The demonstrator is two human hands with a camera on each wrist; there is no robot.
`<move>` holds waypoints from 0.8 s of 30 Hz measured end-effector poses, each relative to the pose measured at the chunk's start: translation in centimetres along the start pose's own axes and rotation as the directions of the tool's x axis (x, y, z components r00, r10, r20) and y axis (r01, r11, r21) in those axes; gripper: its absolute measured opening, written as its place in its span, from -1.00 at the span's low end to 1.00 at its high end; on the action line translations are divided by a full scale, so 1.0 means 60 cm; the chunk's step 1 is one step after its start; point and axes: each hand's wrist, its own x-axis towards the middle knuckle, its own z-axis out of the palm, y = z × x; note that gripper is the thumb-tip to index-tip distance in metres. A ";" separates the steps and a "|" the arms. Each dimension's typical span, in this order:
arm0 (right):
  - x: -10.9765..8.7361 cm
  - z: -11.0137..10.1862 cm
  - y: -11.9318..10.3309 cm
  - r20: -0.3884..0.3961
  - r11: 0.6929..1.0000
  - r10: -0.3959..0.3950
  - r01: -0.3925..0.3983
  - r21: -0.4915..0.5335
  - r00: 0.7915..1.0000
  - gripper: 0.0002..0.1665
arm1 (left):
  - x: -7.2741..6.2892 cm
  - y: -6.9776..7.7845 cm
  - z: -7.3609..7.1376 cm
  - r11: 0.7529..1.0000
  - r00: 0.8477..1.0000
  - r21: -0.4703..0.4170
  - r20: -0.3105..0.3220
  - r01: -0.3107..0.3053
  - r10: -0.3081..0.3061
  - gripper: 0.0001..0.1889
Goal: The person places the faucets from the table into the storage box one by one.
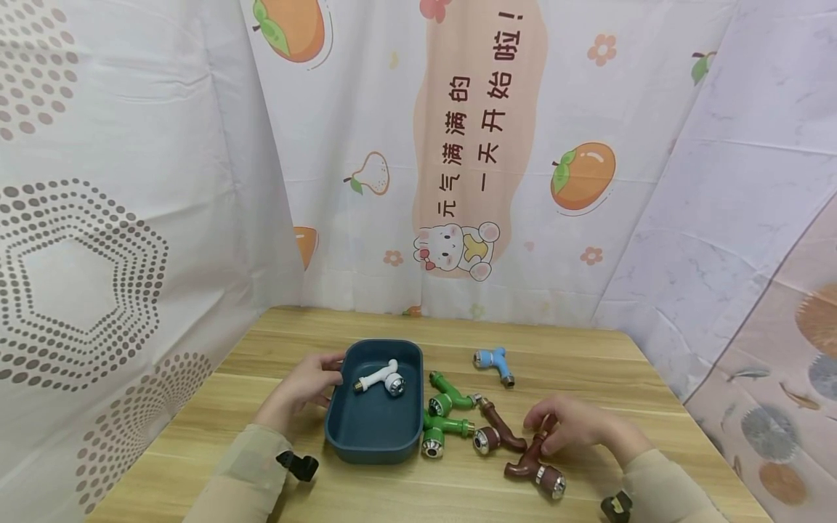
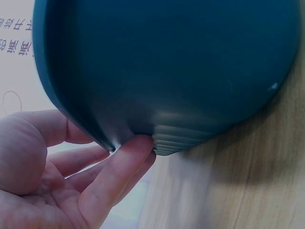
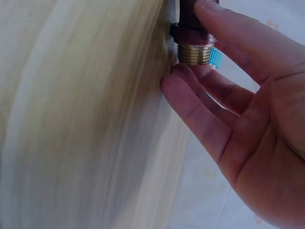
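Brown faucet lies pinched in the right hand.

Bright and even in the head view, softly shaded along the curtain toward ten o'clock. Dimmer in the left wrist view, shadowed on the table toward four. Blurred in the right wrist view across the table toward nine, sharper on the tap toward one.

We face a light-brown wood-grain desk backed by a white fabric curtain printed with orange fruit, flowers, a white rabbit and brown Chinese lettering. At our left hangs brown-dotted white cloth; at our right, pale marbled cloth.
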 end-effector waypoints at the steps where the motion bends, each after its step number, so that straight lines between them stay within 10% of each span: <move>1: 0.000 0.001 0.001 0.001 1.000 0.000 0.000 0.003 1.000 -0.56 | 0.000 0.000 0.000 1.000 1.000 0.000 0.000 0.000 0.000 -0.41; 24: 0.001 0.008 0.005 0.029 0.999 -0.025 0.024 0.021 0.999 -0.55 | -0.001 0.003 0.001 1.000 1.000 0.005 -0.008 -0.001 0.001 -0.40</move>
